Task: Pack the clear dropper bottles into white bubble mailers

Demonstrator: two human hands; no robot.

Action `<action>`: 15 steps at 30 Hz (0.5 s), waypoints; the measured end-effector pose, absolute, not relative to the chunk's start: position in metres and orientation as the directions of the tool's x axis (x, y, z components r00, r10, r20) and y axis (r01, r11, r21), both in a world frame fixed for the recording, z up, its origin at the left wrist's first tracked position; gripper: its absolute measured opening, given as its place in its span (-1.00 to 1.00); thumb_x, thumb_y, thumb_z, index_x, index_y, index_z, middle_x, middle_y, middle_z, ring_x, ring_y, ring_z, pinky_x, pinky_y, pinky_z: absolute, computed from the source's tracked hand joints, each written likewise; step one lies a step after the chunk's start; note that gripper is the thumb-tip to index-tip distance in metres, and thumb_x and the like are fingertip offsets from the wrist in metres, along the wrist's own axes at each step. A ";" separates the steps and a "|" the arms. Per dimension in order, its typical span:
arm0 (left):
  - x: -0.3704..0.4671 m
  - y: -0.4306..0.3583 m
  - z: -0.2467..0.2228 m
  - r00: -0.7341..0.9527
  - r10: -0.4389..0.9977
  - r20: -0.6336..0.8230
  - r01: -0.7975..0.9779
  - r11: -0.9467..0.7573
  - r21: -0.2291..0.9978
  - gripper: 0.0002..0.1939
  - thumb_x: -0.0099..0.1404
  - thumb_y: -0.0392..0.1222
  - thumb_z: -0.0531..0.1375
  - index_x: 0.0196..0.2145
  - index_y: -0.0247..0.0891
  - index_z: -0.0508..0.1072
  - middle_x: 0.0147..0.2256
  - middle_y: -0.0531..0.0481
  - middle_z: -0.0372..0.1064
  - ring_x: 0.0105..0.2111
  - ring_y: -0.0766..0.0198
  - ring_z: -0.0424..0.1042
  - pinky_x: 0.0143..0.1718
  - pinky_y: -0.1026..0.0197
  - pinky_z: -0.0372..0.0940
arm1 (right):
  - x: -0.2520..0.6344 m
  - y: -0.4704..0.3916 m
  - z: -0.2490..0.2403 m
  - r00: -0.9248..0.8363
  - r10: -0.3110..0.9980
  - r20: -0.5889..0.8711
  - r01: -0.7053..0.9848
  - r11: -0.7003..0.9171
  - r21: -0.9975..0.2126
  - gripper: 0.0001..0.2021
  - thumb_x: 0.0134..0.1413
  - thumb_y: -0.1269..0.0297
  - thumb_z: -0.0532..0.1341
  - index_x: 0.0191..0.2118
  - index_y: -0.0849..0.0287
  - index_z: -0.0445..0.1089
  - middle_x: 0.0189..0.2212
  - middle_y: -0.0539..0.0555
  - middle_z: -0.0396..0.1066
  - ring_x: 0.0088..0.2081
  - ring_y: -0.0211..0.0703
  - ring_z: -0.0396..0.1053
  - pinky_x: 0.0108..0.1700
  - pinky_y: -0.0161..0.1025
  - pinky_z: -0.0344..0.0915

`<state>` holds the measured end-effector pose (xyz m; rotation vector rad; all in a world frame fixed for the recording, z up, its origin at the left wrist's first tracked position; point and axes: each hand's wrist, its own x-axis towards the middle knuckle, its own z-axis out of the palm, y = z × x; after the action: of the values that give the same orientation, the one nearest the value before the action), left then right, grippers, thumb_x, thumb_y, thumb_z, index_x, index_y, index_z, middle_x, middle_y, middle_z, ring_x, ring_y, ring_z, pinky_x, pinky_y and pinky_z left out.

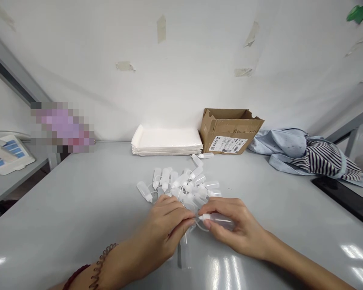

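My right hand (236,227) is wrapped round a small translucent squeeze bottle (220,219) with a white nozzle, lying sideways and pointing left. A thin dark needle shows between the nozzle and my left fingertips. My left hand (166,229) is closed in a pinch at the needle's end; whatever sits between its thumb and finger is hidden. A thin white loop strap curves below the nozzle. Just beyond both hands lies a loose pile of similar bottles (165,179), several with strap loops. Another clear bottle (185,251) rests on the table between my wrists.
A stack of white envelopes (166,141) lies against the wall, beside an open cardboard box (226,131). To the right are a blue and striped cloth bag (293,151) and a black phone-like slab (345,199). A white device (10,153) sits on the left-hand table.
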<state>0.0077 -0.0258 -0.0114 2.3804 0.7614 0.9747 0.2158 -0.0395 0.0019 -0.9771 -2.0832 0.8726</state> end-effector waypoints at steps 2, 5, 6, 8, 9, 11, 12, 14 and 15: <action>0.008 -0.026 -0.010 0.604 0.637 0.479 0.314 -0.743 0.591 -0.87 0.33 -0.40 0.10 -0.30 -0.28 0.44 -0.47 0.05 0.37 -0.44 0.33 0.28 -0.30 0.21 0.15 | 0.216 -0.040 0.001 -0.499 0.820 0.279 0.375 0.495 -0.784 -0.86 0.12 0.40 0.14 -0.27 0.27 0.44 -0.48 0.05 0.40 -0.45 -0.25 0.34 -0.37 -0.32 0.25; 0.008 -0.027 -0.011 0.607 0.639 0.473 0.316 -0.740 0.594 -0.87 0.32 -0.41 0.10 -0.30 -0.28 0.43 -0.46 0.06 0.38 -0.43 0.33 0.28 -0.30 0.21 0.15 | 0.216 -0.040 0.001 -0.505 0.812 0.293 0.366 0.509 -0.779 -0.86 0.11 0.41 0.14 -0.27 0.28 0.45 -0.50 0.05 0.38 -0.47 -0.26 0.32 -0.39 -0.32 0.23; 0.008 -0.027 -0.011 0.605 0.639 0.474 0.315 -0.740 0.594 -0.87 0.32 -0.41 0.10 -0.29 -0.28 0.43 -0.46 0.06 0.38 -0.43 0.33 0.28 -0.30 0.21 0.15 | 0.216 -0.039 0.000 -0.506 0.810 0.297 0.364 0.513 -0.777 -0.86 0.11 0.42 0.14 -0.28 0.29 0.45 -0.50 0.05 0.38 -0.47 -0.26 0.31 -0.39 -0.33 0.23; 0.008 -0.027 -0.012 0.600 0.638 0.483 0.313 -0.743 0.592 -0.87 0.32 -0.41 0.10 -0.29 -0.28 0.43 -0.46 0.06 0.38 -0.44 0.33 0.28 -0.31 0.22 0.15 | 0.216 -0.039 0.000 -0.503 0.809 0.305 0.366 0.519 -0.772 -0.87 0.10 0.42 0.14 -0.28 0.29 0.44 -0.50 0.05 0.38 -0.47 -0.26 0.31 -0.39 -0.33 0.23; 0.008 -0.027 -0.012 0.600 0.637 0.485 0.312 -0.744 0.591 -0.87 0.33 -0.40 0.10 -0.29 -0.27 0.43 -0.46 0.06 0.38 -0.44 0.33 0.28 -0.31 0.22 0.15 | 0.216 -0.038 0.000 -0.500 0.810 0.307 0.370 0.520 -0.770 -0.87 0.10 0.43 0.15 -0.28 0.28 0.44 -0.50 0.05 0.38 -0.47 -0.26 0.31 -0.39 -0.33 0.23; 0.007 -0.027 -0.011 0.602 0.643 0.473 0.322 -0.738 0.593 -0.86 0.33 -0.39 0.10 -0.30 -0.27 0.44 -0.46 0.05 0.39 -0.44 0.33 0.28 -0.31 0.21 0.16 | 0.216 -0.038 0.000 -0.495 0.811 0.312 0.375 0.524 -0.765 -0.87 0.10 0.43 0.15 -0.27 0.27 0.44 -0.50 0.04 0.38 -0.47 -0.26 0.30 -0.40 -0.32 0.23; 0.007 -0.027 -0.011 0.604 0.646 0.467 0.325 -0.735 0.595 -0.86 0.33 -0.39 0.10 -0.30 -0.26 0.44 -0.45 0.05 0.39 -0.44 0.32 0.28 -0.31 0.21 0.17 | 0.216 -0.038 0.000 -0.494 0.811 0.314 0.377 0.525 -0.763 -0.86 0.09 0.42 0.15 -0.26 0.25 0.44 -0.50 0.04 0.38 -0.47 -0.26 0.31 -0.40 -0.32 0.24; 0.007 -0.027 -0.011 0.602 0.651 0.462 0.331 -0.730 0.598 -0.86 0.33 -0.38 0.10 -0.30 -0.26 0.44 -0.45 0.05 0.39 -0.43 0.32 0.29 -0.30 0.21 0.17 | 0.216 -0.038 0.000 -0.497 0.808 0.316 0.376 0.529 -0.761 -0.86 0.10 0.42 0.14 -0.25 0.24 0.43 -0.50 0.04 0.39 -0.47 -0.25 0.31 -0.40 -0.32 0.24; 0.007 -0.027 -0.011 0.596 0.652 0.468 0.331 -0.731 0.596 -0.87 0.32 -0.39 0.10 -0.30 -0.26 0.44 -0.45 0.05 0.39 -0.43 0.32 0.29 -0.30 0.21 0.17 | 0.216 -0.039 0.001 -0.500 0.805 0.320 0.376 0.534 -0.757 -0.86 0.10 0.42 0.14 -0.25 0.23 0.43 -0.50 0.04 0.39 -0.48 -0.25 0.31 -0.41 -0.32 0.25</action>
<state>0.0072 -0.0268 -0.0110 2.3736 0.7829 0.9556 0.2163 -0.0387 0.0006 -0.9520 -2.0988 0.8181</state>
